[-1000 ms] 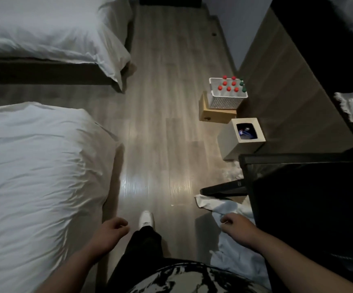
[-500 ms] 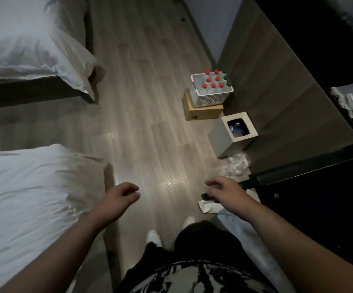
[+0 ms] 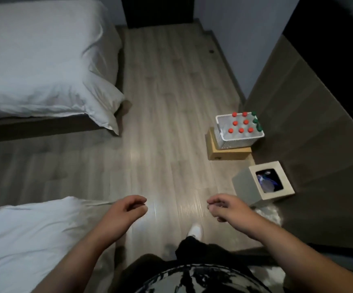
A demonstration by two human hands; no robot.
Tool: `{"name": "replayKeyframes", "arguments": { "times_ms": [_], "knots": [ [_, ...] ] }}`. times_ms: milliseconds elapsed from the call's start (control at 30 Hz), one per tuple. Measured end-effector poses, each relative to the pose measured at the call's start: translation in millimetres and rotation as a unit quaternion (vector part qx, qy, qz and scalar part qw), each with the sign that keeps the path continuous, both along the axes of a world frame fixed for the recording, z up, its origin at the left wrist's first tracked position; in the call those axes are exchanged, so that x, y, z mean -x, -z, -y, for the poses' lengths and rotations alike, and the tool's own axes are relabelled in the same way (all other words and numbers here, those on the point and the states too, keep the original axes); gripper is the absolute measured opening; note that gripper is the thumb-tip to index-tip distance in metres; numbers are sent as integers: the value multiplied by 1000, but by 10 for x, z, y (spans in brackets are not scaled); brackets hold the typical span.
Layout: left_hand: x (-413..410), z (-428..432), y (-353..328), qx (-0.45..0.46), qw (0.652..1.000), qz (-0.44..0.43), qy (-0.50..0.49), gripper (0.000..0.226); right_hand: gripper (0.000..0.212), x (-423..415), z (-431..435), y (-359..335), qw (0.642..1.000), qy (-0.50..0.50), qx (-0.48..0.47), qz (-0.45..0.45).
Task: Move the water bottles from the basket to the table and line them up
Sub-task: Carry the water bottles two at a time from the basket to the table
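Bottles [image 3: 245, 122] upright and packed close in basket [image 3: 236, 142], only caps and shoulders showing: red caps across most of it, green caps down the right-hand side. Basket white with perforated walls, seated on top of box [image 3: 228, 154], a flat brown carton lying on floor [image 3: 160, 98] hard against wood panel [image 3: 298, 106] at the right. Bin [image 3: 245, 187] on the floor just nearer than the box, square-mouthed, pale rim, something blue and dark inside, too dim to name. Left grip [image 3: 129, 208] held out low over the floor beside near bed [image 3: 23, 240], fingers loosely curled, thumb close to the forefinger, holding nothing. Right grip [image 3: 228, 206] level with it and apart from it, likewise loosely curled, thumb and forefinger nearly meeting, holding nothing. Both grips well short of the basket, the right one nearer the bin than the box. White shoe [image 3: 195, 229] on the floor between the two forearms, dark trouser leg just behind it, black-and-white patterned top at the bottom edge. Crumpled white stuff [image 3: 272, 214] on the floor beyond the right wrist, next to the bin. Far bed [image 3: 40, 60] at upper left, white duvet, one corner hanging down towards the floor.
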State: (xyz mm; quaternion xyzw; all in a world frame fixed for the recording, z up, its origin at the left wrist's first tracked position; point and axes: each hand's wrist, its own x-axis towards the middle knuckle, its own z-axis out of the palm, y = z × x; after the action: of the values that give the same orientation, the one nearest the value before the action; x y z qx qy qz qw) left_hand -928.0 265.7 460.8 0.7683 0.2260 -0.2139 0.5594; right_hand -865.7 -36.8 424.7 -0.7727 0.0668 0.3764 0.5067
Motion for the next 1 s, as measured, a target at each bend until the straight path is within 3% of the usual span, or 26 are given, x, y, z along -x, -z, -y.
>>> {"name": "replayKeyframes", "arguments": {
  "times_ms": [100,267,367,500,667,767,900,1000],
  "knots": [
    [-310,-151,-24,-14,999,6,-43,41,13,-610,-243,-61,997,-69,18,32],
    [-576,-363,98,-19,996,-17,-87,34,8,-1285,-605,-95,994,-91,24,52],
    [-748,-546,274,6,994,-70,-89,52,10,-1529,-640,-4,994,-98,35,39],
    [-1310,-842,488,26,991,-96,-91,20,18,-1945,-522,32,995,-76,71,8],
    [-2561,-986,542,10,995,-98,25,14,16,-2511,-296,-54,992,-8,124,-33],
    [-3423,-916,467,-17,988,-75,131,31,5,-2872,-230,-88,989,65,135,-12],
    [-4438,-598,379,-62,950,-52,302,30,10,-3124,-207,-117,980,155,127,7],
    [-4999,-243,357,-73,925,-39,370,38,7,-3151,-131,-63,972,203,117,-2]
  ]
}}
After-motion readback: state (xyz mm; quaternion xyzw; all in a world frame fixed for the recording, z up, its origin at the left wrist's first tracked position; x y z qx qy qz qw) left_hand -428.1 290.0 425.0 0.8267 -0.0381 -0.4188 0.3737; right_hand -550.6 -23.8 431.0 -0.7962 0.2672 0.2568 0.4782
